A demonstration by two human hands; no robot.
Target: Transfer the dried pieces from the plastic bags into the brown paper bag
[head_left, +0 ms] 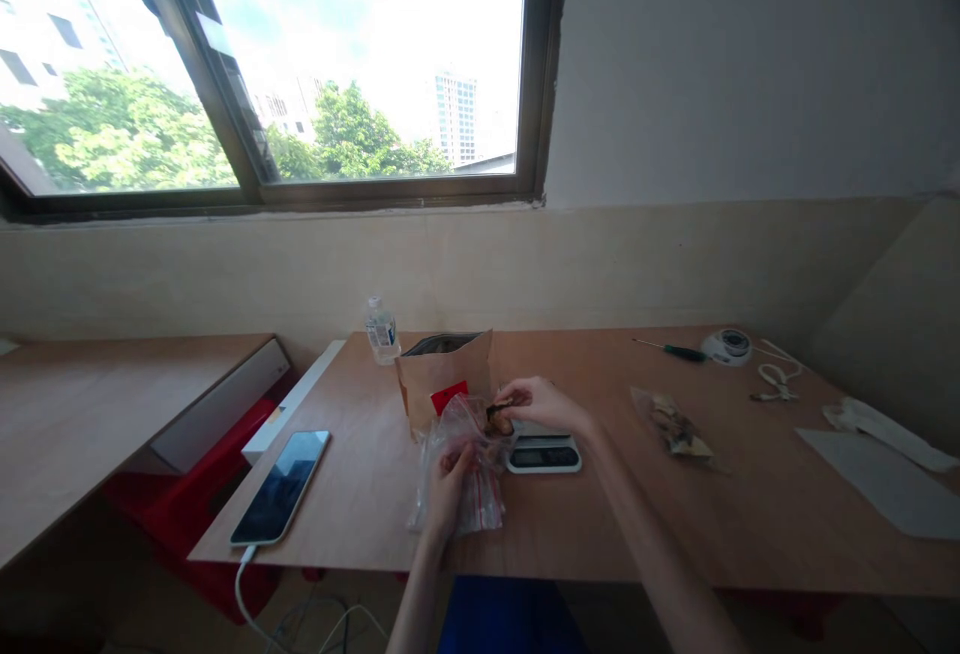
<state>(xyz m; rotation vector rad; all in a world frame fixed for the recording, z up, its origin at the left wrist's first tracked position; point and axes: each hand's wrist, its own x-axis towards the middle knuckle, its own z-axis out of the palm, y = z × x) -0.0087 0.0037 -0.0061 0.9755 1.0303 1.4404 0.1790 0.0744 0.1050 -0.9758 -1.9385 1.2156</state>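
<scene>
My left hand [448,479] is closed on a clear zip bag [466,422], holding it near the front of the table. My right hand [529,402] pinches a small brown dried piece [498,420] at the bag's upper right side; whether the piece is inside the mouth or just beside it I cannot tell. Right beside the bag lies a white digital scale [545,456], partly under my right hand. Behind the bag a brown paper pouch [441,371] with a red label stands upright, its top open. More clear zip bags [480,512] lie beneath my left hand.
A charging phone [282,487] lies at the left, its cable over the edge. At the back stands a water bottle [382,332]. To the right are a filled clear bag [675,424], a screwdriver [684,353], a round white device [727,346], a white cable [778,381] and white paper [881,479].
</scene>
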